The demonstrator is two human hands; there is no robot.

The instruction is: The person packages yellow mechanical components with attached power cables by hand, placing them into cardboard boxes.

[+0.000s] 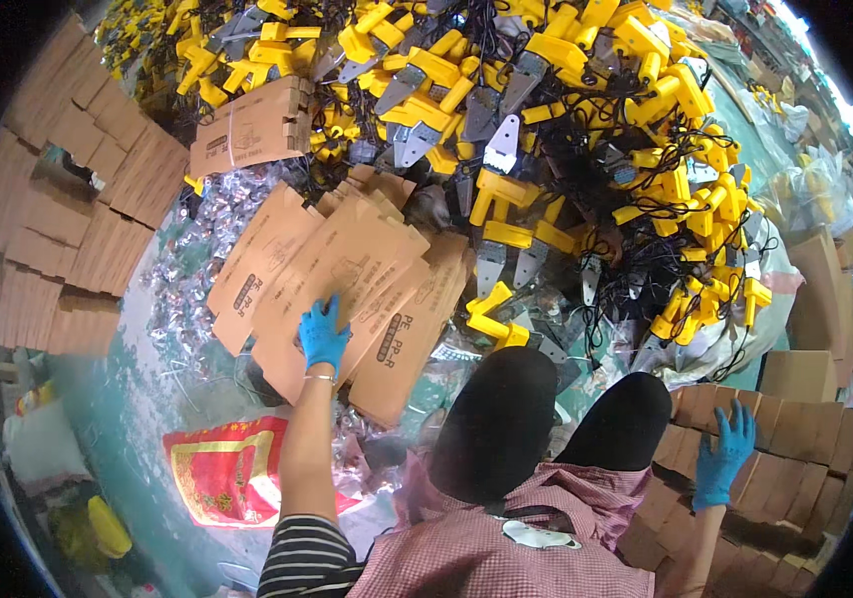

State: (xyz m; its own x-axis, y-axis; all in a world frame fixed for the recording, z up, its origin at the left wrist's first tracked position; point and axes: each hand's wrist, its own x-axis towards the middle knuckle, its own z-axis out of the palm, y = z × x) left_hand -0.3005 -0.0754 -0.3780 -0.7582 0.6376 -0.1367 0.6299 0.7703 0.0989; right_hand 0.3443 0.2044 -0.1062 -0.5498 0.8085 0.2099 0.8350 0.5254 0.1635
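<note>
My left hand, in a blue glove, lies on a loose fan of flattened cardboard boxes with dark print. Its fingers are apart and rest on the top sheet. Far to the right, my right hand, also gloved in blue, is spread over rows of brown cartons. Its fingers are stretched out with nothing in them; whether it touches the cartons I cannot tell. Beyond my knees spreads a large heap of yellow-handled tools with grey metal plates and black cords.
A strapped bundle of flat cardboard lies against the heap. Small clear-wrapped parts cover the floor beside it. Stacked cartons form a wall at far left. A red and gold sack sits near my left forearm, and a closed carton stands at right.
</note>
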